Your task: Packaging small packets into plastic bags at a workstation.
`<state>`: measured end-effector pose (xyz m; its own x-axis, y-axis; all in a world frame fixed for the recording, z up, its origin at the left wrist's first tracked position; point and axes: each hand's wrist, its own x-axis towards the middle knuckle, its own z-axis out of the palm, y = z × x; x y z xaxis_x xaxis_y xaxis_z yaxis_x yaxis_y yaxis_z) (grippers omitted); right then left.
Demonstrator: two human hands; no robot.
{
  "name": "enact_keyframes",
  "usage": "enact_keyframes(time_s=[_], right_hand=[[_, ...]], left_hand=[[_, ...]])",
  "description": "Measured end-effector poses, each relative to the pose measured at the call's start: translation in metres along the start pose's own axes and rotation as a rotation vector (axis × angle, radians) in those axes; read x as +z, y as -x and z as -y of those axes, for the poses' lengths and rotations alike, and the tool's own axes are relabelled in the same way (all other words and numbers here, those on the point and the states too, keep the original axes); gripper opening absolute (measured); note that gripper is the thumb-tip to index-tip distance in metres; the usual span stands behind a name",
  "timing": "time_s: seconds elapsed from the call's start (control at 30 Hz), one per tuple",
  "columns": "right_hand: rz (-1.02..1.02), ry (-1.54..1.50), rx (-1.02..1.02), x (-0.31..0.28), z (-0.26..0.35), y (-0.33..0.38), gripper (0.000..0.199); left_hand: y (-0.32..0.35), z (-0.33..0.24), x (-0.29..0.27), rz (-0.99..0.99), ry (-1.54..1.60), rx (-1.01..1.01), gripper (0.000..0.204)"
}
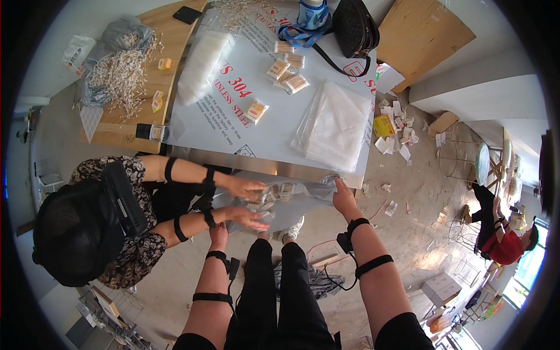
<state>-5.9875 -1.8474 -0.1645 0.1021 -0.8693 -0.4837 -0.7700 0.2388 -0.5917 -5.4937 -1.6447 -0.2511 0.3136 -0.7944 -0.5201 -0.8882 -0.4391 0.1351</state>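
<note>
A grey translucent plastic bag [300, 205] is stretched between my hands below the table's front edge. My right hand [344, 197] is closed on its gathered right edge. At its left side, my left hand [219, 234] is closed at the bag's edge, its fingers partly hidden by a co-worker's lower hand [248, 219]. The co-worker's upper hand [245, 186] is beside small packs of cotton swabs [284, 191] that lie in the bag. Both co-worker hands have their fingers stretched out; whether they touch the packs I cannot tell.
The film-covered metal table [262, 137] holds more swab packs [294, 81], clear plastic bags [338, 125], a plastic roll [204, 64] and a handbag [356, 29]. Loose swabs [119, 76] heap on the wooden table at left. Paper scraps [402, 134] litter the floor; another person [504, 248] sits far right.
</note>
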Motion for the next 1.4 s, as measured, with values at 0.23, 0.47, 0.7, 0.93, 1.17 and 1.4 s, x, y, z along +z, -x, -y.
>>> enact_keyframes(time_s=[0.23, 0.47, 0.7, 0.93, 1.17, 1.4], right_hand=[[0.005, 0.106, 0.128, -0.018, -0.055, 0.021, 0.052], [-0.007, 0.101, 0.097, -0.020, -0.052, 0.019, 0.051], [0.036, 0.113, 0.146, -0.020, -0.049, 0.024, 0.052], [0.007, 0.077, 0.121, -0.019, -0.052, 0.027, 0.053], [0.029, 0.119, 0.133, -0.019, -0.053, 0.030, 0.052], [-0.032, 0.117, 0.090, -0.013, -0.063, 0.020, 0.052]], left_hand=[[0.033, -0.162, -0.017, 0.030, 0.788, -0.351, 0.035], [0.030, -0.165, -0.026, 0.053, 0.762, -0.320, 0.035], [0.032, -0.174, -0.032, 0.087, 0.790, -0.354, 0.042], [0.031, -0.167, -0.025, 0.104, 0.775, -0.335, 0.043], [0.033, -0.162, -0.017, 0.079, 0.781, -0.307, 0.042], [0.031, -0.161, -0.020, 0.046, 0.795, -0.312, 0.041]])
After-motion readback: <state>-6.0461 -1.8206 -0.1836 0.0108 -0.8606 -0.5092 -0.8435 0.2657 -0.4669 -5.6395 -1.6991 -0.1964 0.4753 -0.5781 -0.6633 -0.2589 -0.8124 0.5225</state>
